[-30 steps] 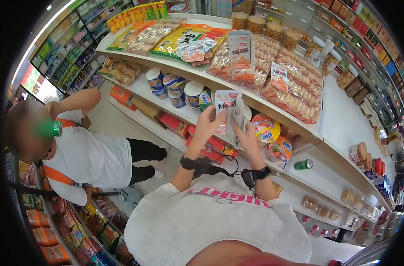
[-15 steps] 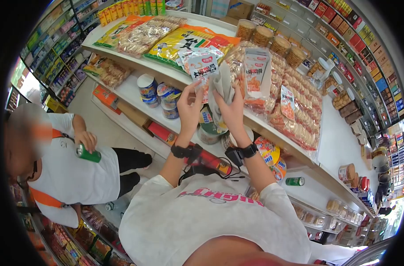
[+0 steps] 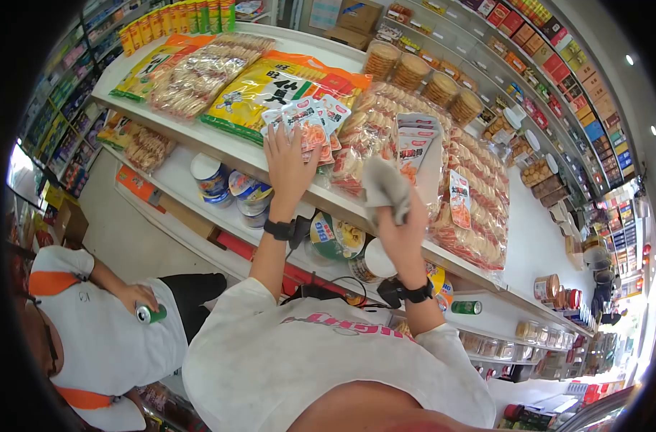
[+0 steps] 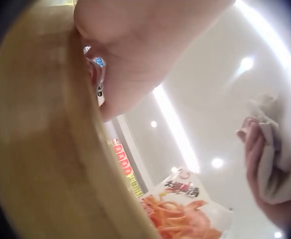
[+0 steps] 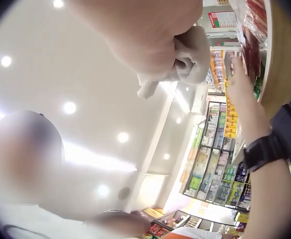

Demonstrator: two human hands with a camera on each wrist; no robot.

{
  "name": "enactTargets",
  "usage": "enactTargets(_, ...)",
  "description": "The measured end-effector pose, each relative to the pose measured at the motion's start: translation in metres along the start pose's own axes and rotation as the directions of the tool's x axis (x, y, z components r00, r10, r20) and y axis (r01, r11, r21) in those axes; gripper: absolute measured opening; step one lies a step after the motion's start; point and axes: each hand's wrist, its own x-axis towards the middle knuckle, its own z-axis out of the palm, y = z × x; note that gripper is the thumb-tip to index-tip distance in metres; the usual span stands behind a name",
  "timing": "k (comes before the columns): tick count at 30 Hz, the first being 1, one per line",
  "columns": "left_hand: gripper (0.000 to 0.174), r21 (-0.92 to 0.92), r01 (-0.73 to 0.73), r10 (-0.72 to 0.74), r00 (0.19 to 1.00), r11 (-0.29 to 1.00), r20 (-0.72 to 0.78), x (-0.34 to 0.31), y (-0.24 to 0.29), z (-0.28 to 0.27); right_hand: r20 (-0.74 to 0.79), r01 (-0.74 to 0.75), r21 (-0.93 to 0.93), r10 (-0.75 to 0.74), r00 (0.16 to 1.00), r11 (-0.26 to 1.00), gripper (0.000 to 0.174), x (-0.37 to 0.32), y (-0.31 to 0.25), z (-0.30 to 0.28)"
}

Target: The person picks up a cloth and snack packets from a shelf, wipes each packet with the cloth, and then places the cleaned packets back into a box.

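My left hand (image 3: 292, 164) rests with straight fingers on a small pile of white-and-orange snack packets (image 3: 329, 114). That pile lies over the right end of a large yellow snack bag (image 3: 270, 83) on the shelf top. In my right hand (image 3: 405, 237) I grip a crumpled grey cloth (image 3: 384, 183), raised in front of the shelf edge; the right wrist view shows the cloth (image 5: 193, 57) bunched under the fingers. Just behind it stands a stack of similar packets (image 3: 418, 144) on bagged round crackers (image 3: 374, 115). Another single packet (image 3: 459, 200) lies on the crackers to the right.
Below the shelf top (image 3: 198, 137), instant noodle tubs (image 3: 335, 236) line a lower shelf. A green can (image 3: 466, 307) lies there at the right. Jars of biscuits (image 3: 414, 70) stand at the back. A person (image 3: 105, 309) with another green can (image 3: 151, 313) stands at the left.
Both hands have moved apart: the left went from holding a packet beside the cloth to lying on the pile, the right moved right with the cloth. The other person lowered their can.
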Motion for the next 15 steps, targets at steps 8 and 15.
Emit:
enactTargets(8, 0.048, -0.326, 0.038, -0.070, 0.994, 0.945, -0.089, 0.001, 0.001, -0.006, -0.043, -0.034, -0.236, 0.024, 0.999, 0.971, 0.038, 0.046, 0.044, -0.044)
enactTargets(15, 0.031, -0.517, 0.066, -0.092, 0.996, 0.853, -0.024, -0.017, 0.011, -0.025, 0.150, 0.165, -0.479, -0.105, 0.983, 0.862, 0.030, 0.064, 0.072, -0.037)
